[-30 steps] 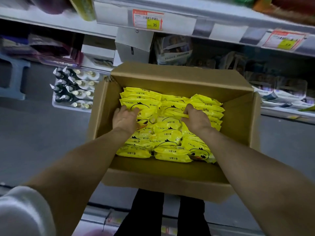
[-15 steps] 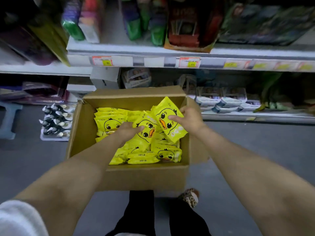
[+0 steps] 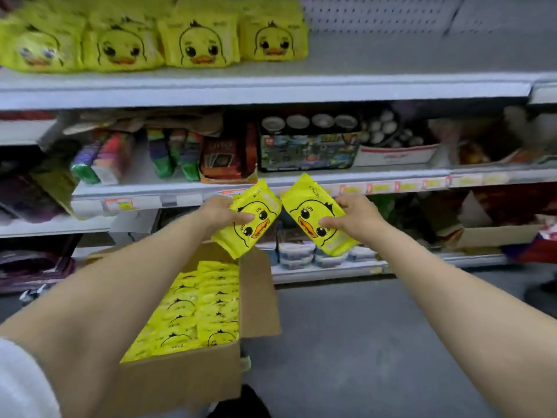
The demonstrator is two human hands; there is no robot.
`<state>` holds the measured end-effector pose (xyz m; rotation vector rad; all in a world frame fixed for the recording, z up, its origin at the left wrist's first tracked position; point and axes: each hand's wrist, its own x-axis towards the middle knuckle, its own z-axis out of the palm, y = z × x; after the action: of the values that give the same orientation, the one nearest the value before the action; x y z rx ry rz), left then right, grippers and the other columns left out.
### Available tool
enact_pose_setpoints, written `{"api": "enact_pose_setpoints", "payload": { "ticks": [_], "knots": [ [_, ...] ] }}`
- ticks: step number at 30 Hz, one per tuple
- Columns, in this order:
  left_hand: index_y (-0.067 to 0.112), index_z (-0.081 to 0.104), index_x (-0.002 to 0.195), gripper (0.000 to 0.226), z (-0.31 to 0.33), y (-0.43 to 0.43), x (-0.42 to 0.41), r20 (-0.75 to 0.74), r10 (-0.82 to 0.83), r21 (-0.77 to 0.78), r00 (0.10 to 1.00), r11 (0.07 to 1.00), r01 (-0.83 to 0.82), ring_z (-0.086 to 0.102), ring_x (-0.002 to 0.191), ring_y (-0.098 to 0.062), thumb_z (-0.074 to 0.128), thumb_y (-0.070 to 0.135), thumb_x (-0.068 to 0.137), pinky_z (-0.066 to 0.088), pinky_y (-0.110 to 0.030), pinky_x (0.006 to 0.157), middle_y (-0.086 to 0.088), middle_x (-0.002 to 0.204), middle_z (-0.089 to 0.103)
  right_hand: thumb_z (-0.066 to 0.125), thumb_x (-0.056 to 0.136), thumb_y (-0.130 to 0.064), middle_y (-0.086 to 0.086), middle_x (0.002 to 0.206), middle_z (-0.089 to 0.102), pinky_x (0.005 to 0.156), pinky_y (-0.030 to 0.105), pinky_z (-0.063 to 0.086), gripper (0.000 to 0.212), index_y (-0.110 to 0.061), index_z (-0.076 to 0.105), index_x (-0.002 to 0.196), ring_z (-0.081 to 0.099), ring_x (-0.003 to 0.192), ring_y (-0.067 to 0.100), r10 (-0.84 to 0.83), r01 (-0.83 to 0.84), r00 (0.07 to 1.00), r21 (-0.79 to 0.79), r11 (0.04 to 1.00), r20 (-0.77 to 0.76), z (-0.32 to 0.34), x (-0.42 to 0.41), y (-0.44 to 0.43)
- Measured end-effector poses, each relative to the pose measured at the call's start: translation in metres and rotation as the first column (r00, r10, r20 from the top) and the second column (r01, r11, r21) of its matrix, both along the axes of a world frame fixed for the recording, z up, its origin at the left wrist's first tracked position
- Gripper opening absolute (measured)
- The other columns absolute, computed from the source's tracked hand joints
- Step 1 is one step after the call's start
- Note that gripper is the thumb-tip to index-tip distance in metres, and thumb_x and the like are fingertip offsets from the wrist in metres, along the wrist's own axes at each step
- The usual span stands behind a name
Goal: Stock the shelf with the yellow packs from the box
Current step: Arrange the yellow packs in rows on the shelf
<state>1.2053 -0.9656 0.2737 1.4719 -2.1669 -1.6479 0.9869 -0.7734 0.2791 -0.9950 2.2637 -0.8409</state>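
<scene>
My left hand (image 3: 221,212) grips a yellow duck-face pack (image 3: 248,220), and my right hand (image 3: 351,217) grips a second yellow pack (image 3: 313,214). Both packs are held up side by side in front of the middle shelf, above the box. The open cardboard box (image 3: 187,375) sits on the floor below my left arm, with several yellow packs (image 3: 199,312) lying in it. On the top shelf (image 3: 271,89), at the left, a row of the same yellow duck packs (image 3: 199,40) stands upright; the right part of that shelf is bare.
The middle shelf (image 3: 331,179) holds card decks, a toy box set and tubs. A lower shelf (image 3: 346,270) carries small containers. Grey floor (image 3: 361,342) spreads to the right of the box. A dark shoe shows at the far right edge.
Both hands have lifted out of the box, each with one yellow pack, and risen to middle-shelf height. My view has tilted up, bringing the top shelf with its yellow packs into sight.
</scene>
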Motion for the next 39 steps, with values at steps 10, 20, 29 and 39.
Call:
{"api": "enact_pose_setpoints", "payload": {
  "ticks": [10, 20, 29, 39],
  "knots": [
    [0.009, 0.070, 0.097, 0.029, 0.135, -0.026, -0.107, 0.006, -0.236, -0.311, 0.972, 0.923, 0.226, 0.072, 0.076, -0.022, 0.084, 0.019, 0.074, 0.059, -0.033, 0.069, -0.008, 0.088, 0.074, 0.087, 0.069, -0.035, -0.013, 0.069, 0.070, 0.063, 0.024, 0.048, 0.018, -0.033, 0.072, 0.079, 0.065, 0.071, 0.009, -0.060, 0.013, 0.976, -0.218, 0.976, -0.209, 0.110, -0.100, 0.006],
    [0.021, 0.046, 0.142, 0.090, 0.229, -0.159, -0.216, 0.408, -0.243, -0.540, 0.880, 0.713, 0.447, 0.043, 0.133, -0.027, 0.084, 0.048, 0.066, 0.035, -0.038, 0.110, -0.003, 0.146, 0.046, 0.086, 0.072, -0.033, -0.010, 0.071, 0.072, 0.062, 0.027, 0.051, 0.015, -0.033, 0.074, 0.080, 0.067, 0.068, 0.014, 0.098, -0.173, 0.939, -0.207, 0.963, -0.331, 0.180, -0.206, -0.073],
    [0.038, 0.066, 0.099, 0.041, 0.234, -0.241, -0.255, 0.540, -0.270, -0.496, 0.797, 0.663, 0.560, 0.062, 0.098, -0.014, 0.084, 0.049, 0.065, 0.050, -0.041, 0.095, 0.017, 0.098, 0.067, 0.083, 0.076, -0.034, -0.008, 0.080, 0.072, 0.074, 0.026, 0.049, 0.017, -0.024, 0.073, 0.086, 0.065, 0.078, 0.011, 0.261, -0.351, 0.869, -0.152, 0.924, -0.422, 0.222, -0.292, -0.194],
    [0.024, 0.057, 0.124, 0.062, 0.212, -0.236, -0.257, 0.363, -0.176, -0.692, 0.915, 0.607, 0.391, 0.055, 0.105, -0.013, 0.086, 0.034, 0.069, 0.045, -0.030, 0.084, 0.011, 0.113, 0.058, 0.087, 0.071, -0.026, -0.010, 0.078, 0.073, 0.063, 0.022, 0.045, 0.020, -0.025, 0.076, 0.088, 0.067, 0.075, 0.008, 0.403, -0.472, 0.851, -0.151, 0.869, -0.337, 0.203, -0.313, -0.248]
  ]
}}
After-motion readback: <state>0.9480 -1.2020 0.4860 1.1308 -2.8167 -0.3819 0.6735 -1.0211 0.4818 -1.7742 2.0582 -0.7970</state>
